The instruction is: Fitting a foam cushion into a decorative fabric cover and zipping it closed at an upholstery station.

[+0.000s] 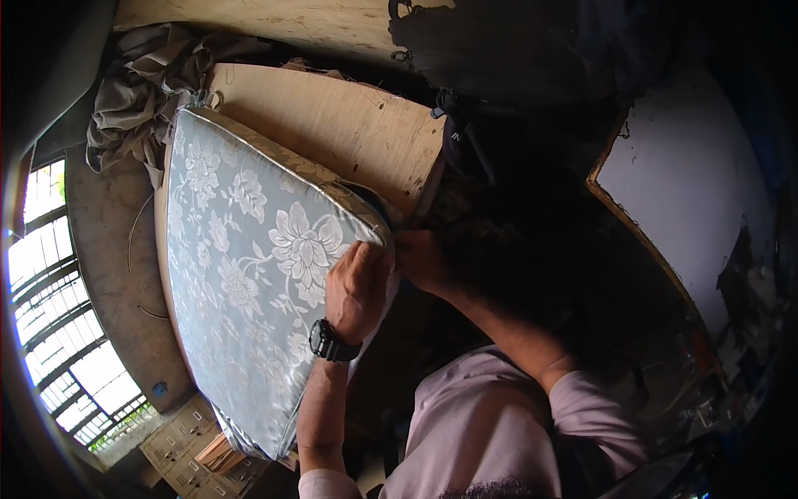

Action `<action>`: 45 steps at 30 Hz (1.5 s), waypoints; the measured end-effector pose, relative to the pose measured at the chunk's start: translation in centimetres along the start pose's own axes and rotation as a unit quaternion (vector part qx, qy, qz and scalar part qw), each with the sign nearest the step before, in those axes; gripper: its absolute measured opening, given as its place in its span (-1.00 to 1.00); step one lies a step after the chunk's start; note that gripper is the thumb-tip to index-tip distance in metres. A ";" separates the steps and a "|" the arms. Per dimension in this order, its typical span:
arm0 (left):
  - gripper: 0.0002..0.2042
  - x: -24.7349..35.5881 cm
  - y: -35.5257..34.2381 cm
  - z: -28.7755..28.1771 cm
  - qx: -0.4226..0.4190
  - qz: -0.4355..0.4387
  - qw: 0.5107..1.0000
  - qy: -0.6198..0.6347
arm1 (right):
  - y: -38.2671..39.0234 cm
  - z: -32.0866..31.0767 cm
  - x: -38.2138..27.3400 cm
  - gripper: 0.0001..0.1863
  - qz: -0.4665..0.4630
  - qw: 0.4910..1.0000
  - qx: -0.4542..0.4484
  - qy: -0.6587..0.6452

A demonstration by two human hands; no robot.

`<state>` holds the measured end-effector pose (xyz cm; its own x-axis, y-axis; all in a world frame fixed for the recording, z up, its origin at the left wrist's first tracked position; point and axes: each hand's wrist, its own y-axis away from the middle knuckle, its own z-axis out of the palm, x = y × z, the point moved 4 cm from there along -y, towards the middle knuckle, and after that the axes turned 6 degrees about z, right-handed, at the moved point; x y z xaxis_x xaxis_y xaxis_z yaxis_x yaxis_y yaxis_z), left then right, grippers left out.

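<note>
The upholstered cushion (258, 270) lay against a pale plywood board (349, 125), left of the person's body, with one corner in front of the hands. Its broad face was pale blue-grey fabric woven with silvery-white flowers and leaves; a corded seam edged it, and the side band looked golden-beige. At that near corner the left hand (357, 287) had its fingers curled tight on the seam edge. The right hand (420, 258) met the same corner from the other side; shadow hid its fingers, so their grip could not be told. A chunky black wristwatch (331, 341) circled the left wrist, any lettering on it too small to read. A small whitish mark, also illegible, showed on dark cloth (454, 137) beside the board. Farther out were crumpled brown fabric (137, 100), a bright barred window (66, 316), a tan cabinet (179, 445) with little label-like plates, and a white panel (682, 183) on the right.
</note>
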<state>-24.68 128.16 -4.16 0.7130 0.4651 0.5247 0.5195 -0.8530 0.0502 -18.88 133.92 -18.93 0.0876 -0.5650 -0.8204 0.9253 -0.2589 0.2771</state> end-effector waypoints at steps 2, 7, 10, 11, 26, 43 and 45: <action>-0.88 0.2 0.4 1.1 0.006 0.008 1.000 -0.003 | -0.9 0.6 -0.4 -0.79 -0.102 0.993 -0.003 0.051; -0.86 -1.2 1.4 3.3 0.076 0.009 0.990 -0.118 | -1.4 -3.6 -2.1 -0.78 0.157 0.936 -0.181 0.259; -0.83 -1.0 1.5 3.8 0.097 0.006 0.981 -0.165 | -3.0 -4.5 -8.7 -0.87 -0.141 0.929 0.082 0.333; -0.82 -1.2 1.8 3.8 0.099 0.004 0.980 -0.171 | -4.0 -3.1 -10.0 -0.87 -0.196 0.913 0.066 0.352; -0.79 -1.0 1.3 3.5 0.124 0.023 0.983 -0.130 | -12.8 1.5 -11.9 -0.85 -0.407 0.607 -0.181 0.658; -0.78 -0.7 1.2 3.6 0.133 0.025 0.983 -0.126 | -13.5 1.4 -12.6 -0.80 -0.240 0.748 -0.279 0.553; -0.78 -0.9 1.3 3.5 0.140 0.031 0.982 -0.122 | -13.1 1.2 -12.6 -0.82 -0.263 0.725 -0.279 0.572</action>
<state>-22.95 127.45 -7.55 0.8213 0.4867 0.2977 0.5563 -0.7989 -0.2286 -32.55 143.51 -11.62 -0.3786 0.5997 -0.7050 0.9189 0.3345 -0.2089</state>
